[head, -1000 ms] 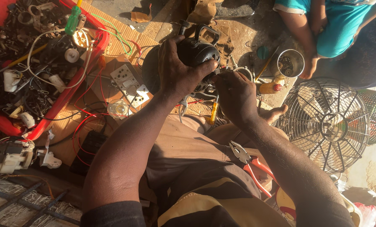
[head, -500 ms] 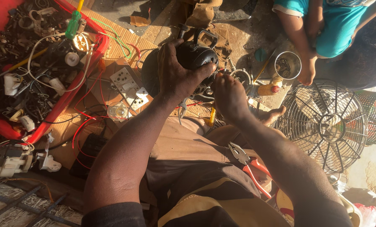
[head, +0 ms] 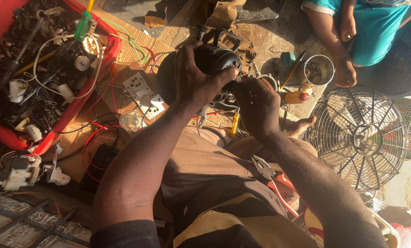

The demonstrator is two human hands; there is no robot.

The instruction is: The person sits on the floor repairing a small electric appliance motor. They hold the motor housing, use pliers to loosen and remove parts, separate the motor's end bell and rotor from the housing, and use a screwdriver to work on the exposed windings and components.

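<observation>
Head view, the only one, looks straight down on a crowded floor. The left hand (head: 197, 81) is wrapped around a black motor housing (head: 217, 59) held above the lap, fingers closed over its rounded top. The right hand (head: 257, 106) is bunched at the housing's lower right side, fingertips pinched on something small there; what they pinch is hidden behind the knuckles.

Room is tight. A red tray (head: 84, 103) of parts and wires presses in on the left, its far side cut off by the frame. A white socket plate (head: 141, 94) lies between tray and motor. To the right, a round wire fan guard (head: 358, 138) sits just beside the right forearm. Red-handled pliers (head: 273, 180) rest on the thigh below it. A yellow-handled screwdriver (head: 233, 125) lies under the hands, partly covered.

At the top right another person's hand (head: 344, 73) rests near a small metal tin (head: 319, 70); their body runs out of frame. Strong sun and deep shadow blur the tray's contents.
</observation>
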